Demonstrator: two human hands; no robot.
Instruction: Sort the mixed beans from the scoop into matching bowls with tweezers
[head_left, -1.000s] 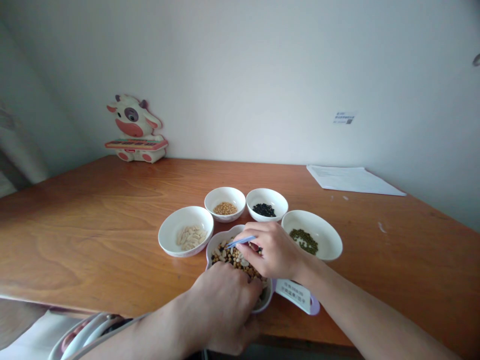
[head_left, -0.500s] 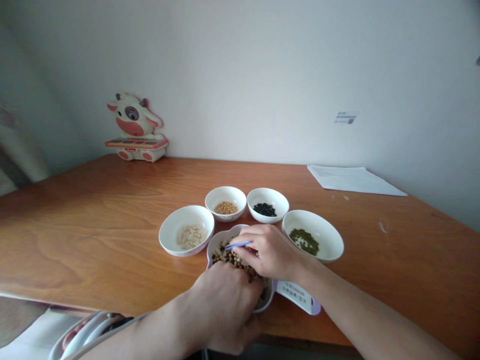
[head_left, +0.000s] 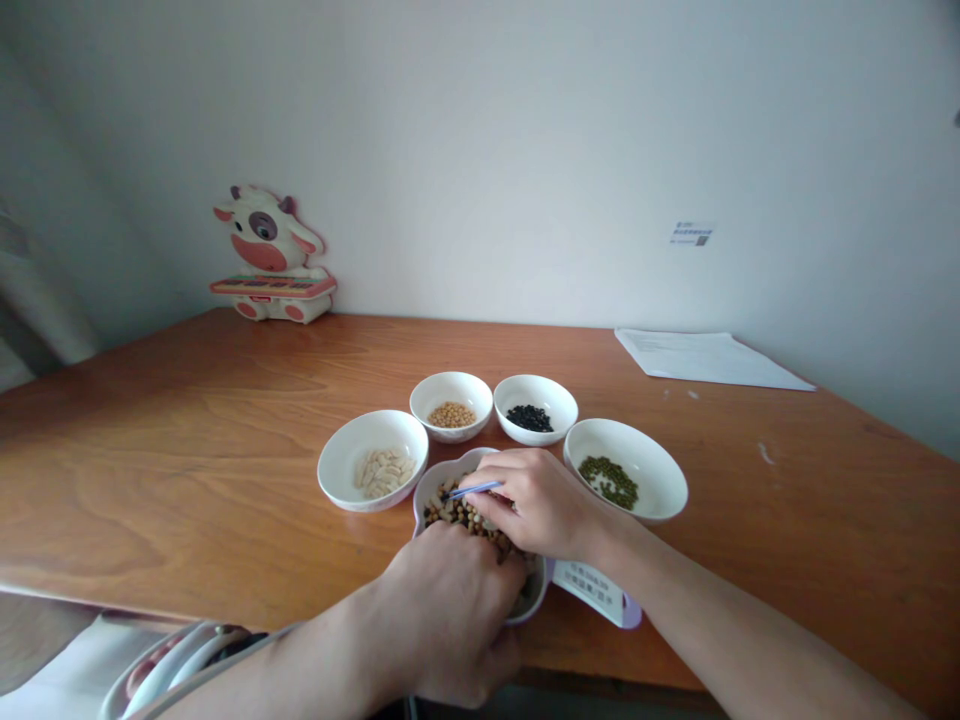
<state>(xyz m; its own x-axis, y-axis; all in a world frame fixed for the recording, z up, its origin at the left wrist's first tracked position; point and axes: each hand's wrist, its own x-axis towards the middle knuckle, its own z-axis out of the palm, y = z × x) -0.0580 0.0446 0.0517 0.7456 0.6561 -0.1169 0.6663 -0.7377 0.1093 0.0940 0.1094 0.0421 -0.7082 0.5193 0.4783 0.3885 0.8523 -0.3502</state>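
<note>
My right hand (head_left: 532, 500) pinches slim lavender tweezers (head_left: 478, 489), whose tips reach among mixed beans and seeds (head_left: 450, 508). These lie in a purple-rimmed white bowl (head_left: 421, 490) with a labelled handle (head_left: 589, 590) pointing right. My left hand (head_left: 450, 605) is curled at the near side of that bowl, fingers closed and lowered toward the beans; what they hold, if anything, is hidden. Around it stand white bowls: one with pale flat seeds (head_left: 384, 472), one with yellow kernels (head_left: 451, 415), one with black beans (head_left: 529, 418) and one with green beans (head_left: 611, 483).
A cow-shaped toy keyboard (head_left: 274, 262) stands at the back left of the wooden table (head_left: 187, 450). Sheets of paper (head_left: 712, 358) lie at the back right, against the wall. Below the table's front left edge, a white object (head_left: 172, 665) shows.
</note>
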